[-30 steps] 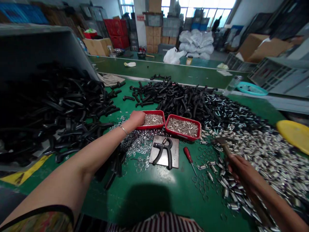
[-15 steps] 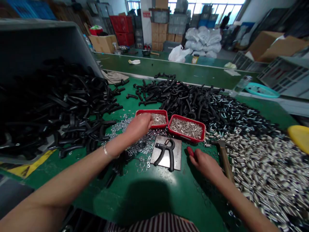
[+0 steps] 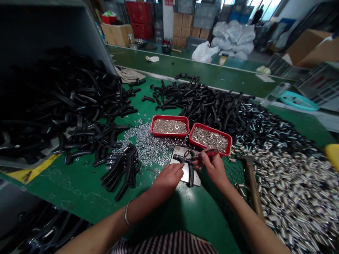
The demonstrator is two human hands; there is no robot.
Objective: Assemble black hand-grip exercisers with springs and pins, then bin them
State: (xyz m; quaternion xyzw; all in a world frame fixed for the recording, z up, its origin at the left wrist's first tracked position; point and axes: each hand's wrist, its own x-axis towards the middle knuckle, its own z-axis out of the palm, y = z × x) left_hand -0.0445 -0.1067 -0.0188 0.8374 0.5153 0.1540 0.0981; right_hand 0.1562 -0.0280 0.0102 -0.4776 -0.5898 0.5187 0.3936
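A factory assembly bench: heaped black handles, metal sleeves, stacked crates

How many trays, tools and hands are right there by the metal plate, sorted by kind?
Red plastic trays of small metal parts: 2
Red-handled screwdriver: 1
Wooden-handled hammer: 1
Black hand gripper: 1
Left hand, right hand: 2
Total: 7

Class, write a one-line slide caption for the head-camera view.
Left hand steadies a black hand gripper on a metal plate; right hand holds a red-handled screwdriver.
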